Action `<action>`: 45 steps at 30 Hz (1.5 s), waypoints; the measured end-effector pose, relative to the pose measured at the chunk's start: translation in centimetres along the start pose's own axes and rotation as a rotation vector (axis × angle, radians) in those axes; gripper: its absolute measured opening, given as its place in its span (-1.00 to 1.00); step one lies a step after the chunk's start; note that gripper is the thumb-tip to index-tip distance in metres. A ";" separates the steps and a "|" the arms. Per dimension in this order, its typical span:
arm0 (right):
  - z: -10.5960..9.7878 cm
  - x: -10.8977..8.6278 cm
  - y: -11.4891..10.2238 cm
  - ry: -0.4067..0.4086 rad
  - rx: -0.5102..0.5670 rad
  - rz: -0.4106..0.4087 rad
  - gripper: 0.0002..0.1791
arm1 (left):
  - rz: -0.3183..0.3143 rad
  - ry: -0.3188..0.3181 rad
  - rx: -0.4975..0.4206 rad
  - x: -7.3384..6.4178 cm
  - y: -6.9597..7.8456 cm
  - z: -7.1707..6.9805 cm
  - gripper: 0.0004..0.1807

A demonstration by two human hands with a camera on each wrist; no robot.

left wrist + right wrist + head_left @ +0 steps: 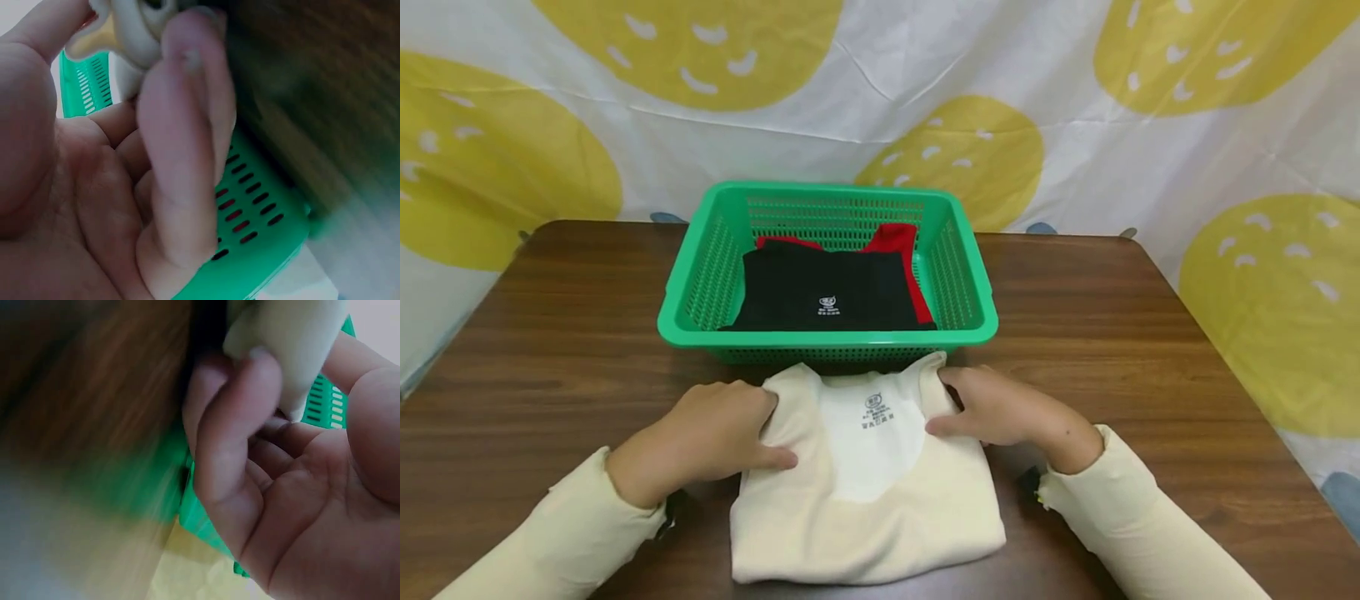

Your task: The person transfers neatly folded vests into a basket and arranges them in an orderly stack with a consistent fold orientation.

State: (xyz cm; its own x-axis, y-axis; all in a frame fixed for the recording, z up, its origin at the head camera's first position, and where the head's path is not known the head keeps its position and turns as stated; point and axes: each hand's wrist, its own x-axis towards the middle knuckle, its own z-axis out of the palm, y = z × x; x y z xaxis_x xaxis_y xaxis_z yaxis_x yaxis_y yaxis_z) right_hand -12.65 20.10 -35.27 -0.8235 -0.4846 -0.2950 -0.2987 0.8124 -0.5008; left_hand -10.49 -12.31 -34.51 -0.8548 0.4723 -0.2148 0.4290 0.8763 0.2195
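Observation:
A folded cream shirt (910, 533) lies at the front of the table, its white inner neck panel with printed label facing up. My left hand (700, 433) grips its left edge near the shoulder, thumb on top and fingers underneath. On the opposite side my right hand (1007, 408) holds the right shoulder edge the same way. Both wrist views show curled fingers around the cream fabric (134, 31). Just beyond the shirt stands a green plastic basket (827, 339). Inside it a folded black shirt (820, 283) rests over a red garment (891, 240).
The dark wooden table (1097, 333) extends to both sides of the basket. Behind its back edge hangs a white cloth (820, 150) printed with large yellow shapes.

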 end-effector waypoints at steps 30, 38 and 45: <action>-2.9 -3.8 -3.1 0.110 0.279 -0.244 -0.67 | 0.207 0.114 -0.469 -2.8 0.3 -4.3 -0.74; -3.0 -4.2 -3.2 0.151 0.324 -0.264 -0.67 | 0.220 0.114 -0.585 -3.2 -0.2 -4.9 -0.70; -3.3 -5.0 -3.6 0.163 0.337 -0.251 -0.63 | 0.233 0.145 -0.556 -4.0 -0.1 -5.4 -0.71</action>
State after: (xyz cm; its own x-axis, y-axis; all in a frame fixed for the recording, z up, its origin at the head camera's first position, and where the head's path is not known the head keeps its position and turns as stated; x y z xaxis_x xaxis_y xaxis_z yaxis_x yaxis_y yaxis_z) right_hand -9.05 20.61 -29.33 -0.8188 -0.5739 -0.0123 -0.3474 0.5124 -0.7853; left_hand -8.66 -14.78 -28.52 -0.8045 0.5936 0.0212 0.4261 0.5520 0.7168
